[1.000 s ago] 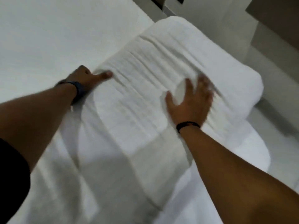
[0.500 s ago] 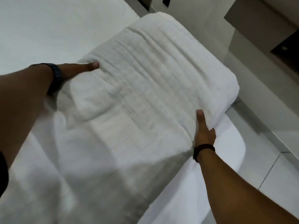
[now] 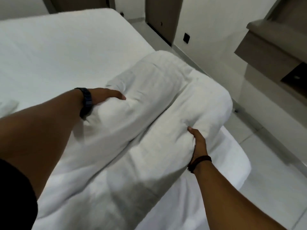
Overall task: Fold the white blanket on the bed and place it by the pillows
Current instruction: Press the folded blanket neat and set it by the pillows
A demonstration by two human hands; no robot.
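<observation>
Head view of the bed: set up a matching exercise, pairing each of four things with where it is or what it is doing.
1. left hand
2. right hand
3. white blanket
4. bed

A. bunched, creased down the middle
B. grips the blanket's edge nearest the floor
C. flat white sheet, beyond the blanket
D. presses on the blanket's bed-side half

Pairs: 1-D, 2-B, 3-A, 4-C

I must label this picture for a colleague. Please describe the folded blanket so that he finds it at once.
Start from the big white bed. At its near right corner lies the white blanket, a thick bundle gripped by the left hand and right hand. Unlike the flat sheet, it is puffy, with a deep crease down the middle.
</observation>
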